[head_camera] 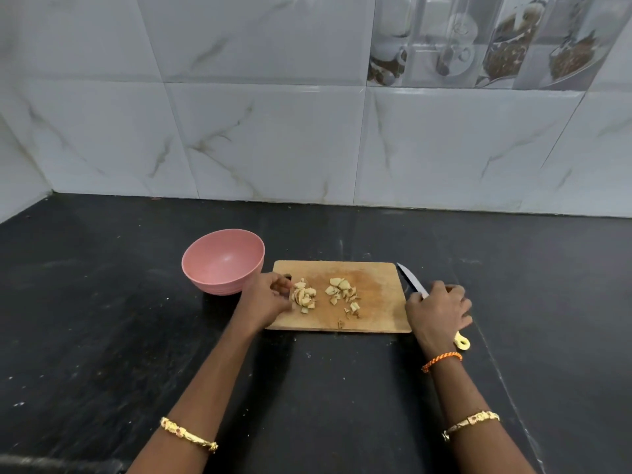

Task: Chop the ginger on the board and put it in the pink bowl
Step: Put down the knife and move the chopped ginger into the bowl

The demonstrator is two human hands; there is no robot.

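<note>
The wooden chopping board [379, 313] lies on the black counter. Chopped ginger sits on it in two small heaps, a left heap [304, 297] and a middle heap [343, 293]. The pink bowl [222, 260] stands empty just left of the board's far corner. My left hand [266, 297] rests at the board's left edge, fingers curled against the left heap; whether it grips any pieces is hidden. My right hand [439, 311] is off the board's right edge, closed over the handle of the knife [412, 280], whose blade points away and to the left.
The black stone counter [102, 319] stretches wide to the left and in front of the board. A white tiled wall [273, 138] closes the back, and meets a side wall at the far left corner.
</note>
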